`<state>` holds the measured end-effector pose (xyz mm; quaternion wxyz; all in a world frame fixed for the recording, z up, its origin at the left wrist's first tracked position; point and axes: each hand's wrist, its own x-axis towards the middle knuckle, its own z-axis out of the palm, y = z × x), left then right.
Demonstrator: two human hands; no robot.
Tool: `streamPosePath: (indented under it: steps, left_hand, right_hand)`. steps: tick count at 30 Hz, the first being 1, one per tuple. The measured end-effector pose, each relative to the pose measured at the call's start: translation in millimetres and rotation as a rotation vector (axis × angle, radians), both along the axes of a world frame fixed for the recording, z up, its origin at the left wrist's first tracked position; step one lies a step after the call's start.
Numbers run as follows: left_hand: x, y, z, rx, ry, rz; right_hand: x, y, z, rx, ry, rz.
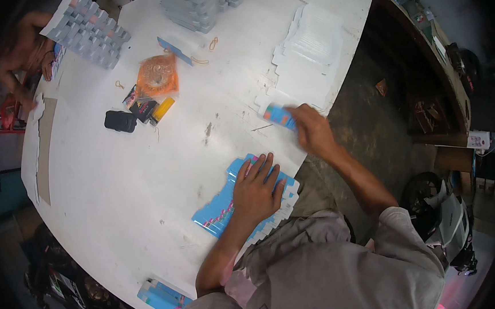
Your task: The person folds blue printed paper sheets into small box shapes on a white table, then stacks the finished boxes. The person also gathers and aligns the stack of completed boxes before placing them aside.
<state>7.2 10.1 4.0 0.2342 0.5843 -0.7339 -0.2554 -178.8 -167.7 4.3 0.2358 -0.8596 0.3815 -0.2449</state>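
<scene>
My left hand (255,193) lies flat with fingers spread on a fanned stack of blue carton blanks (216,211) at the near edge of the table. The blanks overlap in steps, with pink marks along them and pale edges on the right. Farther right, my right hand (313,131) grips a small blue carton piece (280,116) with orange and pink patches. It is smeared by motion, and I cannot tell whether it is flat or folded. Just beyond it lie flat white sheets (304,58) with stepped edges, near the table's right edge.
Tall stacks of pale cartons (188,9) stand at the back, another stack (87,33) at the far left. Near them are an orange bag (158,77), a yellow lighter (163,110) and a black case (120,121). Blue cartons (163,298) lie near left. Another person's arm (18,87) reaches the table.
</scene>
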Motion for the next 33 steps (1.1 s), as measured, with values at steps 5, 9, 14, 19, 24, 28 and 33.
streamPosePath:
  steps: [5,9,14,19,24,28,33]
  left_hand:
    - [-9.5,-3.8,19.7,-0.103,-0.164,0.116]
    - [-5.8,-4.6,12.5,-0.078,-0.313,-0.026]
    - [-5.0,-5.5,16.5,-0.043,-0.076,0.019]
    - [-8.1,-1.3,10.6,0.117,-0.042,0.057]
    - [-7.2,-4.0,18.6,-0.096,-0.304,0.061]
    - [-1.4,-8.2,18.5,-0.029,-0.246,-0.030]
    - [-3.2,-10.9,13.0,-0.081,-0.093,0.028]
  right_hand:
    - [13.0,53.8,15.7,0.088,0.165,0.031]
    - [6.7,63.5,18.4,0.381,0.276,0.015]
    - [-1.8,-27.4,5.6,-0.246,0.246,-0.180]
    - [8.2,18.4,27.5,-0.131,0.148,0.040]
    - [6.9,67.4,17.9,0.438,0.060,0.115]
    - [-3.2,31.4,-12.3,0.019,0.326,-0.104]
    - [-19.5,-47.1,-11.1,-0.126,0.085,-0.105]
